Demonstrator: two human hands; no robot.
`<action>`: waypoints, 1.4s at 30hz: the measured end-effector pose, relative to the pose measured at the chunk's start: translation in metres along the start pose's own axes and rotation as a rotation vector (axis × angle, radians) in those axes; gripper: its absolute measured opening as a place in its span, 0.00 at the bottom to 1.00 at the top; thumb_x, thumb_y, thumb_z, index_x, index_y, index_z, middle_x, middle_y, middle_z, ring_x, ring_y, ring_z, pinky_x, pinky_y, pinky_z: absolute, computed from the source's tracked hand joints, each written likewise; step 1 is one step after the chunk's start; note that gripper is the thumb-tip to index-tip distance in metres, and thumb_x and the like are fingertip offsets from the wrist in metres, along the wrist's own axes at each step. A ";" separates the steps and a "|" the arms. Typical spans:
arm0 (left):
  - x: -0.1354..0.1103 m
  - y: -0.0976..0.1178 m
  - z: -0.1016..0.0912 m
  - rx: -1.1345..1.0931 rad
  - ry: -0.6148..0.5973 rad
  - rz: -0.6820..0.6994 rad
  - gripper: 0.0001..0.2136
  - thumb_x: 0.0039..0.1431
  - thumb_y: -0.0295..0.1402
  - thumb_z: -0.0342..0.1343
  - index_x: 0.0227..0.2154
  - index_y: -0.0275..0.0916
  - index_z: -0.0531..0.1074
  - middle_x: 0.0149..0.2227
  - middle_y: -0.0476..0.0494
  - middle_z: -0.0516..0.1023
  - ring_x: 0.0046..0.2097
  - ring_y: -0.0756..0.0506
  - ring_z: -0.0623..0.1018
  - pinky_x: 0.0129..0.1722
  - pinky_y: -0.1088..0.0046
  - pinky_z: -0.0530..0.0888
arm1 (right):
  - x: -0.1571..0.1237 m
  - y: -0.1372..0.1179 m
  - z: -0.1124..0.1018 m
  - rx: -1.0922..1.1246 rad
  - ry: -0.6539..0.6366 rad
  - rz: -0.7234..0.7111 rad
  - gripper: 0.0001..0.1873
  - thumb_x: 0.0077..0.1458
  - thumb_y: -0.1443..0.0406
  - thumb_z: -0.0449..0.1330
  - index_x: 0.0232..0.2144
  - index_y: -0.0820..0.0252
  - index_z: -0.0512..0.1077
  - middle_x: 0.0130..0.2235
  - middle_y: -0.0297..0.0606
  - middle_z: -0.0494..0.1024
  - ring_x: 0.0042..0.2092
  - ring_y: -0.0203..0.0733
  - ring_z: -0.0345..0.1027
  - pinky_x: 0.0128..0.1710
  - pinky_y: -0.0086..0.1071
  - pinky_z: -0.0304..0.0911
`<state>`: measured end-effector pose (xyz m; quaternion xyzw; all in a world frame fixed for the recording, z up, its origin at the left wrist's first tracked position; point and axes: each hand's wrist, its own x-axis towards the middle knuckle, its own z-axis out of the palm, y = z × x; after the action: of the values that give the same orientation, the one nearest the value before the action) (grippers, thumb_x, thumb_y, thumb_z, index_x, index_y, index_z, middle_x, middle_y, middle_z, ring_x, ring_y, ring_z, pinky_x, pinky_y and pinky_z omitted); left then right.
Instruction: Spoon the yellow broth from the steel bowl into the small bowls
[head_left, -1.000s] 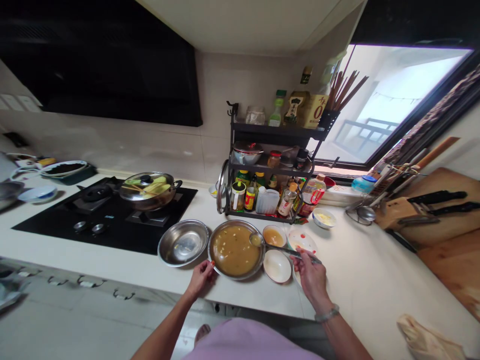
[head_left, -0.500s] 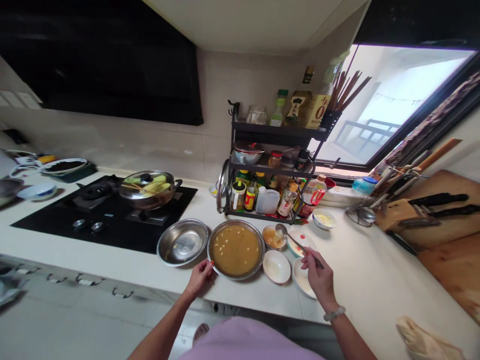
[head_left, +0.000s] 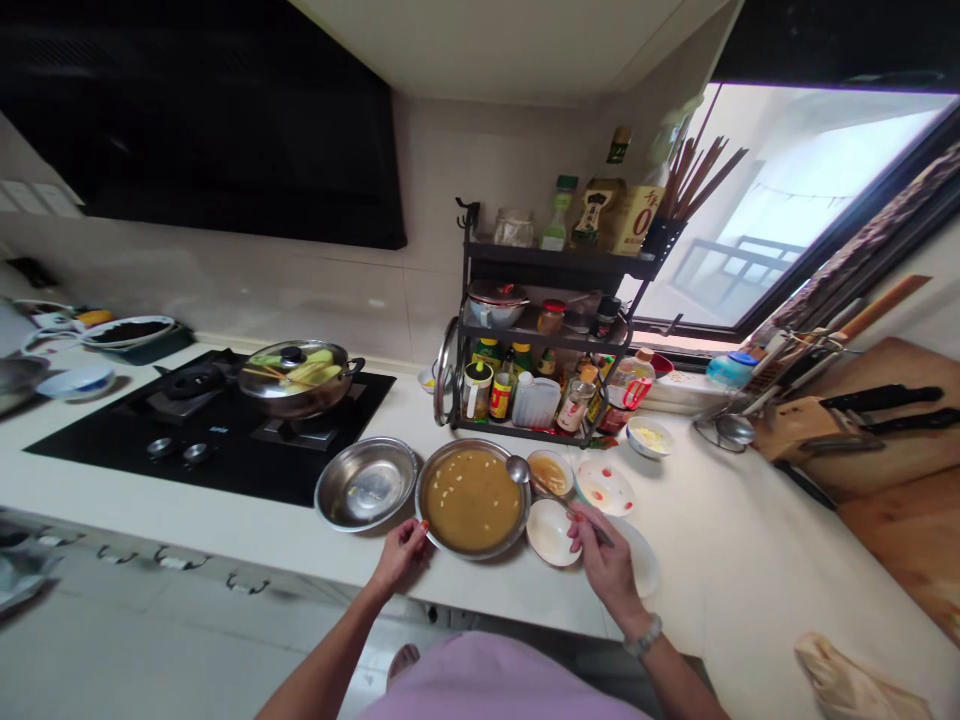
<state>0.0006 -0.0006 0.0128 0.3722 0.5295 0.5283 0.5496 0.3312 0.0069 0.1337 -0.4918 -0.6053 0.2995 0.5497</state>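
My left hand point(head_left: 403, 553) pinches the near-left rim of a steel basin point(head_left: 471, 555). Brown liquid point(head_left: 474, 505) with small pale bits fills that basin. My right hand point(head_left: 606, 562) is closed round the handle of a metal ladle point(head_left: 517, 469), whose bowl hangs at the basin's right edge. Beneath the ladle's handle sits a small bowl of orange-brown sauce point(head_left: 548, 474). A white bowl point(head_left: 551, 535) lies just left of my right hand, with a patterned bowl point(head_left: 604, 488) behind it. Another white dish point(head_left: 639, 560) is partly hidden by my right hand.
An empty-looking steel basin point(head_left: 364, 487) stands at left, beside the black stove point(head_left: 247, 465) with a lidded pan point(head_left: 296, 390). A black rack point(head_left: 517, 432) of bottles rises behind. Knives in a block point(head_left: 795, 428) and a bowl point(head_left: 651, 437) are at right.
My right hand has brought the ladle leftward, from over the sauce bowl to the basin's right edge. My left hand stays on the rim.
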 end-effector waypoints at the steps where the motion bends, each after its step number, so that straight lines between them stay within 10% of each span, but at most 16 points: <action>1: 0.000 0.000 0.000 -0.001 0.002 0.001 0.24 0.44 0.55 0.59 0.17 0.39 0.61 0.15 0.56 0.61 0.17 0.53 0.63 0.17 0.76 0.65 | -0.002 0.000 0.005 0.017 -0.016 0.031 0.15 0.56 0.56 0.57 0.39 0.58 0.76 0.29 0.36 0.75 0.22 0.35 0.66 0.22 0.30 0.67; 14: 0.001 -0.003 -0.001 0.002 -0.010 0.013 0.24 0.45 0.55 0.59 0.18 0.38 0.62 0.16 0.55 0.61 0.18 0.53 0.63 0.17 0.77 0.65 | -0.004 0.001 0.031 0.419 0.179 0.458 0.23 0.45 0.49 0.65 0.34 0.63 0.73 0.22 0.37 0.76 0.22 0.38 0.66 0.18 0.29 0.62; 42: 0.001 -0.002 -0.002 0.021 0.011 -0.008 0.25 0.44 0.57 0.59 0.18 0.38 0.62 0.15 0.55 0.61 0.17 0.53 0.62 0.17 0.77 0.64 | 0.032 0.006 -0.027 0.365 0.435 0.336 0.20 0.44 0.52 0.66 0.32 0.64 0.72 0.22 0.38 0.76 0.21 0.37 0.66 0.19 0.29 0.61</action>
<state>-0.0007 -0.0001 0.0103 0.3731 0.5394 0.5225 0.5448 0.3614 0.0337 0.1461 -0.5308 -0.3202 0.3774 0.6880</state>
